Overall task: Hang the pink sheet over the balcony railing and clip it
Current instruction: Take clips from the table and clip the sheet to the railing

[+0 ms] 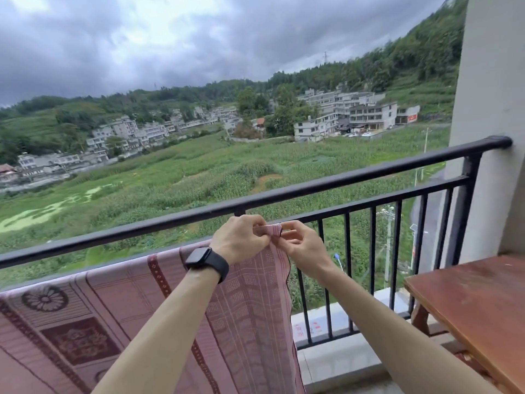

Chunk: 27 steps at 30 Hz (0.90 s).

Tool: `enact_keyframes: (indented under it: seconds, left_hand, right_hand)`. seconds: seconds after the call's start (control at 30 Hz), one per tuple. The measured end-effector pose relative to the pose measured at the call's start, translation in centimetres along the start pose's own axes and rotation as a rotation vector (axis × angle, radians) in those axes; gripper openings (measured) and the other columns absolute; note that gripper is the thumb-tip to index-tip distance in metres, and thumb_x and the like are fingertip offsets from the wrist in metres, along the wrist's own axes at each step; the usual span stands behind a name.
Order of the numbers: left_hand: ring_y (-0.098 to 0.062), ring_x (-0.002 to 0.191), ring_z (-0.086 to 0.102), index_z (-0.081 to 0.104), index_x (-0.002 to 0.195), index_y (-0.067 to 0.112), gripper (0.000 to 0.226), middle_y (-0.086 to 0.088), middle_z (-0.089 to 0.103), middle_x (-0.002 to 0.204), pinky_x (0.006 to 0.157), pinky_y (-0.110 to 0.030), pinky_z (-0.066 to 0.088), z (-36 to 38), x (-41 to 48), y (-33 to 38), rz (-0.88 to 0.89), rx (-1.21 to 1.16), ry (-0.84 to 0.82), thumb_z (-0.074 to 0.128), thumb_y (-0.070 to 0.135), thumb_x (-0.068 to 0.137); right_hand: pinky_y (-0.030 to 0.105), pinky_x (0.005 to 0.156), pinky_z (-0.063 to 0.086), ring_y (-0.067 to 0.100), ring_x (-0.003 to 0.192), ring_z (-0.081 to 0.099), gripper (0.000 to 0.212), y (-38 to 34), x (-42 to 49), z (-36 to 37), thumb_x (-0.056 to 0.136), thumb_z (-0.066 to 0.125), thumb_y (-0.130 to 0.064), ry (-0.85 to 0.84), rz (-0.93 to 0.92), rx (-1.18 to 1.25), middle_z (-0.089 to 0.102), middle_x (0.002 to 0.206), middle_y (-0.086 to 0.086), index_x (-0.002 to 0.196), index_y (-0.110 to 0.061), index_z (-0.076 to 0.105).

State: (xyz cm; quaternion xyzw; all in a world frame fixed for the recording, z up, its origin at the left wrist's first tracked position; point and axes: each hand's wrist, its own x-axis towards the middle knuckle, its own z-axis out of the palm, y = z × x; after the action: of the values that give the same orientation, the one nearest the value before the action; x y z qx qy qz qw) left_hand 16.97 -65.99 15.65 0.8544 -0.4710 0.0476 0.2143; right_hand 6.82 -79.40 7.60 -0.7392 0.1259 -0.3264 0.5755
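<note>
Both hands are up at the railing [369,176], just under its top bar and about midway along it. The left hand [241,240], with a black watch [206,263] on the wrist, and the right hand [301,247] meet on the upper right corner [273,231] of the pink sheet [113,322]. The grip of each hand is a fingertip pinch on that bunched corner, left from the left side and right from the right side, fingertips almost touching. No clip can be made out between the fingers, it may be hidden. From the grip the sheet's long top edge runs left and down, roughly parallel to the railing's top bar and just below it. The body hangs down on the near side of the railing. Cannot tell if the far left part is draped over a lower bar. The sheet's free right edge drops straight down from the grip in front of the balusters. Judgement: the corner sits below the top bar, so next it needs lifting up and over the bar, and both hands are equally near. The wooden bench [468,308] is well right of the grip, by the railing's wall end
</note>
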Motion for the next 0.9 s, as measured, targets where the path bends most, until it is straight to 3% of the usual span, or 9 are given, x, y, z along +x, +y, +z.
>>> enact_keyframes:
  seconds: [0.17, 0.37, 0.57, 0.73, 0.9]
  left_hand:
    - [-0.007, 0.097, 0.062, 0.063, 0.108, 0.035, 0.024, 0.015, 0.067, 0.107, 0.087, -0.035, 0.052, 0.9, 1.7, 3.7, 0.197, 0.041, 0.012, 0.058, 0.041, 0.085]
    - [-0.015, 0.099, 0.062, 0.065, 0.115, 0.03, 0.028, 0.008, 0.069, 0.111, 0.087, -0.038, 0.051, 9.0, 3.4, 10.5, 0.466, 0.039, 0.017, 0.051, 0.038, 0.092]
    - [-0.022, 0.1, 0.062, 0.065, 0.113, 0.032, 0.027, 0.003, 0.068, 0.108, 0.079, -0.037, 0.052, 24.0, 1.2, 16.8, 0.522, -0.095, -0.273, 0.052, 0.035, 0.09]
    - [-0.024, 0.107, 0.061, 0.065, 0.113, 0.033, 0.03, 0.002, 0.067, 0.114, 0.084, -0.037, 0.051, 34.8, -0.7, 22.4, 0.582, -0.1, -0.544, 0.047, 0.032, 0.089]
    - [-0.026, 0.111, 0.059, 0.064, 0.117, 0.031, 0.035, -0.001, 0.066, 0.117, 0.091, -0.04, 0.05, 44.6, 0.7, 28.6, 0.597, -0.059, -0.737, 0.044, 0.029, 0.088]
  right_hand:
    - [0.022, 0.079, 0.059, 0.005, 0.092, 0.072, 0.024, 0.3, -2.5, -5.3, 0.09, 0.073, -0.019, 0.066, -0.002, -0.08, 0.074, 0.102, -0.006, 0.113, -0.017, 0.066]
    - [0.006, 0.075, 0.049, -0.007, 0.089, 0.067, 0.012, 3.4, -11.9, -14.4, 0.091, 0.07, -0.025, 0.366, 0.083, -0.413, 0.073, 0.093, -0.021, 0.1, -0.031, 0.071]
    - [0.03, 0.088, 0.05, 0.011, 0.095, 0.063, 0.009, 9.0, -21.8, -22.3, 0.09, 0.066, -0.027, 0.522, 0.38, -0.797, 0.07, 0.098, -0.014, 0.095, -0.031, 0.071]
    - [0.032, 0.091, 0.045, 0.014, 0.107, 0.057, 0.012, 15.6, -28.9, -28.8, 0.093, 0.057, -0.035, 0.488, 0.745, -0.898, 0.065, 0.107, -0.017, 0.1, -0.036, 0.067]
    - [0.037, 0.095, 0.047, 0.019, 0.116, 0.057, 0.019, 22.6, -32.3, -37.1, 0.093, 0.054, -0.038, 0.428, 0.997, -0.883, 0.065, 0.117, -0.009, 0.109, -0.035, 0.065]
